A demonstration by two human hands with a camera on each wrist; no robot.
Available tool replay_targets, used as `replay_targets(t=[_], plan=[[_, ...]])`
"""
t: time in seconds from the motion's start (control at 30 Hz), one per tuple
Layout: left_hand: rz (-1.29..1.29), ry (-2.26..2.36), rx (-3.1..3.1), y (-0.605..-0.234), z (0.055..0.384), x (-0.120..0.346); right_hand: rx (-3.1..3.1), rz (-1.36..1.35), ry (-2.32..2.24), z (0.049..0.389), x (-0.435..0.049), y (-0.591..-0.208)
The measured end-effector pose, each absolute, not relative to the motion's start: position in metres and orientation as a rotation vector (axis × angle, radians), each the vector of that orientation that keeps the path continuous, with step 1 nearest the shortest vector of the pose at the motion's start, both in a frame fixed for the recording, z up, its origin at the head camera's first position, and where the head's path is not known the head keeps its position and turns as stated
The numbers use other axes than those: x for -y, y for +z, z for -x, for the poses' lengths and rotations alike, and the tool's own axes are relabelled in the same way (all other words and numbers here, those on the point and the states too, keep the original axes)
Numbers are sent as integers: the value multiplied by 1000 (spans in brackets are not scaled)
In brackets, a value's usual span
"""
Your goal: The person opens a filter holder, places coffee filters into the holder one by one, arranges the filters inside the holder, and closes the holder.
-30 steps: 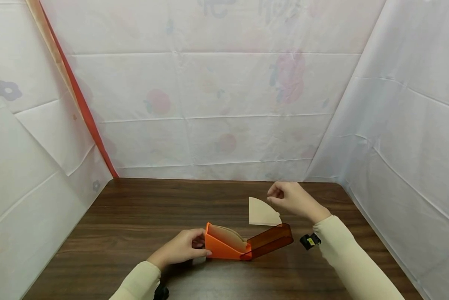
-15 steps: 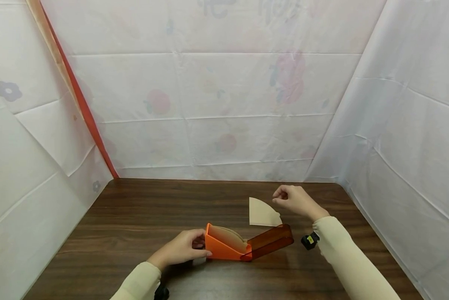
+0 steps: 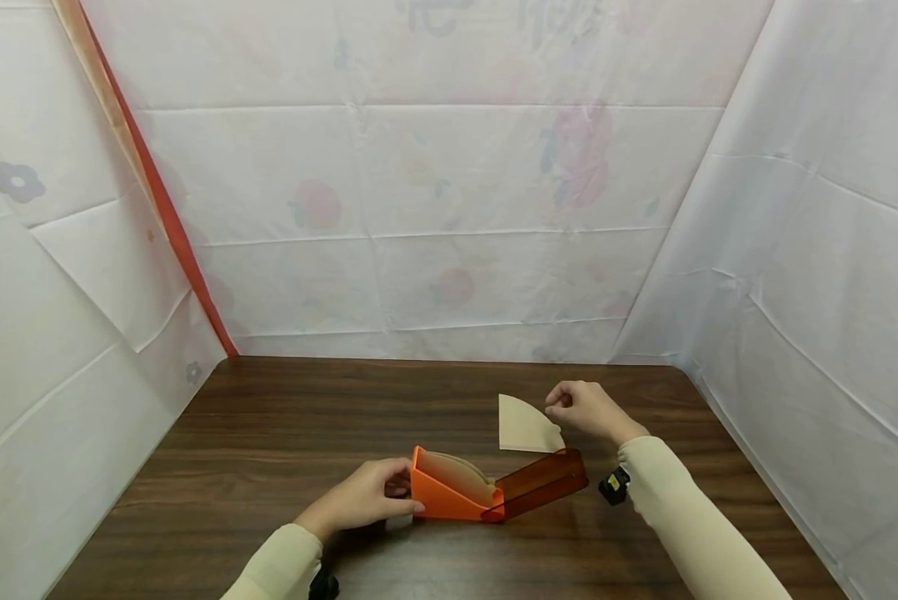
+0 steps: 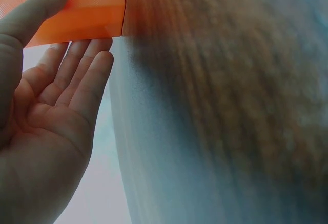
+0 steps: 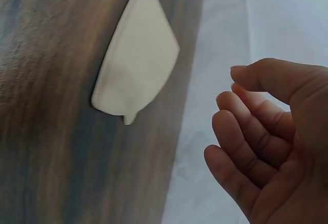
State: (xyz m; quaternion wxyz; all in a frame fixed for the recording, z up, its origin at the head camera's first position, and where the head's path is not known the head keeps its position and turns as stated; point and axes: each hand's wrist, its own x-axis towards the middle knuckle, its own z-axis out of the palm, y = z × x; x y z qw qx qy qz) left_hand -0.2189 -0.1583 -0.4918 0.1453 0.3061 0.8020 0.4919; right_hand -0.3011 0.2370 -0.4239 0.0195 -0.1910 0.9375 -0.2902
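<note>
An orange coffee filter holder stands on the wooden table with several tan paper filters inside. Its see-through brown lid is swung open to the right. My left hand grips the holder's left end; in the left wrist view the thumb lies on one orange face and the fingertips meet its edge. Behind the lid, a fan-shaped coffee filter with a small tab lies flat on the table. Just right of that filter hovers my right hand, fingers loosely bent, nothing held, as the right wrist view shows.
The dark wood table is walled by white printed sheets at the back and both sides. A red strip runs down the left back corner. A black wrist camera sits under the right sleeve.
My right hand has drawn slightly right, away from the loose filter, then dropped a little lower in the head view. The left hand, holder and lid stay in place.
</note>
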Motion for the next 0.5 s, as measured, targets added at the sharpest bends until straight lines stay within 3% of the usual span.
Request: replay_targets(t=[0.5], plan=[[-867,1439,-2284,-491,218,158,-2911,481,-797,311,-241,-459]])
